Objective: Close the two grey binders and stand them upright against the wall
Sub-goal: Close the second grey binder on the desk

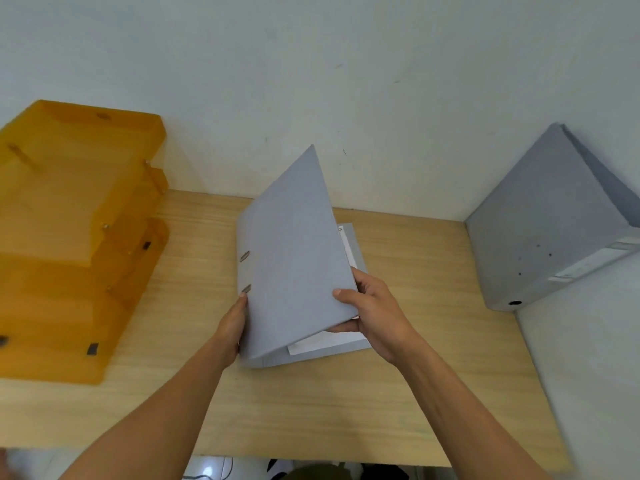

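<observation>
A grey binder [294, 251] lies on the wooden desk [311, 403] in the middle, its front cover raised at a steep angle over white pages. My right hand [372, 306] grips the cover's free edge, thumb on top and fingers underneath. My left hand [233, 327] rests against the spine side at the binder's near left corner. A second grey binder [543, 223] stands closed and upright in the right corner against the wall, spine label facing me.
A stack of orange translucent letter trays [76, 237] fills the desk's left side. White walls [346, 81] bound the desk behind and on the right. The desk's front edge runs near the bottom of the view.
</observation>
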